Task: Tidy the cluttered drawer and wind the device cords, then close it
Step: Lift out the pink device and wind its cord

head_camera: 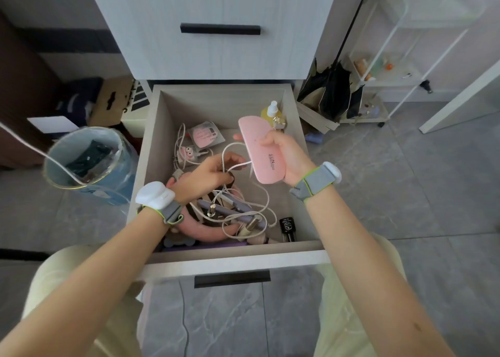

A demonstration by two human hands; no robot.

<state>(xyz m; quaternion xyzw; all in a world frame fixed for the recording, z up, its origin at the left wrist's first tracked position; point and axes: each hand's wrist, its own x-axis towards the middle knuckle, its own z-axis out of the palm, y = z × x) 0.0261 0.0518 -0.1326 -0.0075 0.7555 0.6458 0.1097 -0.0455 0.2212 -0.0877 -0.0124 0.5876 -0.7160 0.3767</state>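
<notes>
Grey tiled floor (405, 183) all round, and the bottom drawer (243, 260) stood wide open over it.

The right hand (286, 154) was wrapped round the pink device (261, 151), thumb on top, holding it tilted above the back right part of the drawer. Its white cord (239, 165) ran off the lower edge, looped up and came down into the left hand (205, 175). That hand's fingers were curled round the cord. Something dark sat under the fingertips too, couldn't make out what.

Below the hands the cord dropped into a proper tangle over a purple gadget (230, 208) and a pink curved thing (205, 232). Which cord belonged to what was anyone's guess. The left wrist covered the drawer's front left corner.

Easier to read:
- a small black bottle (287, 228) near the front right
- a pink packet (207, 136) and a plug with cartoon eyes (189, 151) toward the back left
- a yellow bottle (272, 110) in the back right corner, partly behind the device

The bare drawer bottom showed mostly on the right side. A lined bin (89, 162) stood just beside the drawer's left wall. Black bags (332, 91) and a white cart (392, 67) were off to the right, blurry.
</notes>
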